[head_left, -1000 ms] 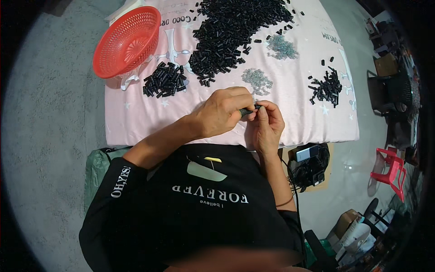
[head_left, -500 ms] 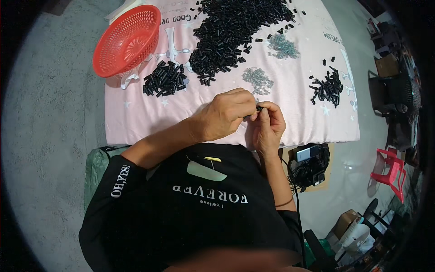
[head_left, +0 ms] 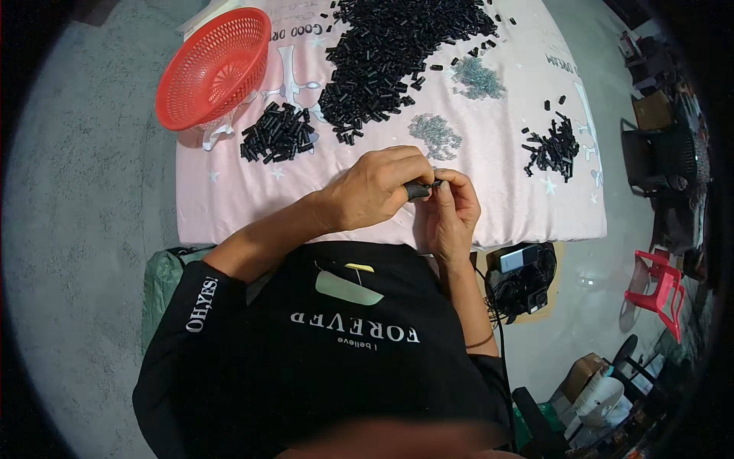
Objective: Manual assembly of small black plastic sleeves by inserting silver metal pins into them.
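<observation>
Near the front edge of the pink cloth-covered surface (head_left: pixel 233 195), the left hand (head_left: pixel 380 190) clamps a dark rounded piece (head_left: pixel 417 190), the right hand (head_left: pixel 454 215) a small black part (head_left: pixel 437 183), probably light, stiff, best side-held.

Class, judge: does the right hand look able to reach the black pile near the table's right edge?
Probably yes: only pink cloth shows between the right hand and the black pile, though the hand seems occupied with a small dark piece.

Glossy black plastic pieces (head_left: pixel 390 65), red plastic basket (head_left: pixel 210 80), matt cloth (head_left: pixel 527 203)
</observation>
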A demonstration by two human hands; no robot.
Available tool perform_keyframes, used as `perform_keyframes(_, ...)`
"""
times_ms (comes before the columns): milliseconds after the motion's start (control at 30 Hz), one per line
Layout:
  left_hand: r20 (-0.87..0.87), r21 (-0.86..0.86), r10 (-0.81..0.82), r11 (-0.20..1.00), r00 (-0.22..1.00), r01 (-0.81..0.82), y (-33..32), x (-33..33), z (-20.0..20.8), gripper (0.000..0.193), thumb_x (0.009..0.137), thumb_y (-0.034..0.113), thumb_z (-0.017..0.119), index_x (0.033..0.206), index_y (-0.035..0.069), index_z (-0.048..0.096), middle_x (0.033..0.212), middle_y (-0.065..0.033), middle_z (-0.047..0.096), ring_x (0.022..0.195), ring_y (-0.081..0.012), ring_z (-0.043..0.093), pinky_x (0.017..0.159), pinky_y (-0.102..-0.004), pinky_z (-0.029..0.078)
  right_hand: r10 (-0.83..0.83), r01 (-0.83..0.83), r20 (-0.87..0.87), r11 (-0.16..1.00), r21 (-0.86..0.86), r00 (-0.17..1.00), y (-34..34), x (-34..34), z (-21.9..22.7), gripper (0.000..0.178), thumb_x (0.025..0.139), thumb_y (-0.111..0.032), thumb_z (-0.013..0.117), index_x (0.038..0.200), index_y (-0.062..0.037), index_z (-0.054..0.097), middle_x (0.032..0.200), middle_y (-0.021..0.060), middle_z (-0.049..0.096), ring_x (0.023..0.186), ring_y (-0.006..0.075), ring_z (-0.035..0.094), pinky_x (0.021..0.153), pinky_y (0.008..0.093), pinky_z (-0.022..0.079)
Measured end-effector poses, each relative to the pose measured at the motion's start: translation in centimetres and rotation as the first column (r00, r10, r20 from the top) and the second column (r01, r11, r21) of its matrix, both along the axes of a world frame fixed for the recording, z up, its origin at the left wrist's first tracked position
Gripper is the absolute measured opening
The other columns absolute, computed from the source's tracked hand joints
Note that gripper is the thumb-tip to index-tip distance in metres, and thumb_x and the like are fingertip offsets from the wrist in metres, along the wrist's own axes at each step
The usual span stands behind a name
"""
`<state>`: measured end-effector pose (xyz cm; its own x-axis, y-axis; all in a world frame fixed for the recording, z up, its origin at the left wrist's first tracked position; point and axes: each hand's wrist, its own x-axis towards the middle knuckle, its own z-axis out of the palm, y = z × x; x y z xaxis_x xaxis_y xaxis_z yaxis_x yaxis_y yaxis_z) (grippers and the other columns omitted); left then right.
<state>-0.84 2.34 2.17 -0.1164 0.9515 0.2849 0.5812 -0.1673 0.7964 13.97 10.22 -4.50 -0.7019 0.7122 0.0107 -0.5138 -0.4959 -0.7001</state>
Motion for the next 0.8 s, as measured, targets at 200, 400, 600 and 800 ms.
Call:
perform_keyframes(200, 0.014, 0.018, -0.008, 1.0, 1.0, 0.008, -0.2, 0.2, -0.5, 0.028, 0.073, -0.016, 0.054, 0.096, -0.001, 0.06, 0.09, -0.0137, 0.063, 0.084, -0.0279, 0.066, 0.073, -0.0355, 0.054, -0.008, 0.007, 0.028, 0.999, 0.032, 1.0, 0.3, 0.0, -0.4, 0.016, 0.1, -0.005, 0.056, 0.115, 0.0025, 0.058, 0.095, 0.0041, 0.061, 0.084, 0.0079, 0.058, 0.077, 0.0213, 0.049)
perform_keyframes(400, -0.005, 0.048, 0.0, 0.999, 1.0, 0.001, -0.3, 0.6, -0.6, 0.023, 0.075, -0.015, 0.057, 0.093, -0.001, 0.061, 0.091, -0.0129, 0.063, 0.084, -0.0271, 0.066, 0.074, -0.035, 0.054, -0.027, 0.026, -0.027, 0.999, -0.018, 0.999, 0.4, 0.0, -0.8, 0.016, 0.099, -0.005, 0.058, 0.113, 0.0028, 0.056, 0.099, 0.0078, 0.064, 0.082, 0.0094, 0.06, 0.077, 0.0219, 0.051)
perform_keyframes(600, 0.106, 0.087, 0.022, 0.996, 0.994, -0.031, -0.7, 1.1, -1.4, 0.026, 0.073, -0.017, 0.055, 0.092, -0.001, 0.062, 0.091, -0.0131, 0.063, 0.085, -0.0277, 0.066, 0.075, -0.0343, 0.054, -0.022, 0.021, -0.06, 1.0, -0.004, 0.998, 0.5, 0.1, -0.8, 0.014, 0.098, -0.002, 0.059, 0.11, 0.003, 0.057, 0.102, 0.0101, 0.065, 0.082, 0.0107, 0.062, 0.076, 0.023, 0.053)
perform_keyframes(800, 0.01, 0.149, -0.016, 0.989, 1.0, 0.014, -0.7, 0.9, -0.8, 0.033, 0.068, -0.02, 0.049, 0.092, -0.001, 0.062, 0.092, -0.0137, 0.062, 0.086, -0.0283, 0.066, 0.076, -0.0346, 0.054, -0.028, 0.027, -0.08, 1.0, -0.017, 0.996, 0.4, 0.2, -0.8, 0.01, 0.097, 0.0, 0.058, 0.107, 0.0027, 0.058, 0.106, 0.0114, 0.062, 0.083, 0.012, 0.061, 0.076, 0.0232, 0.052)
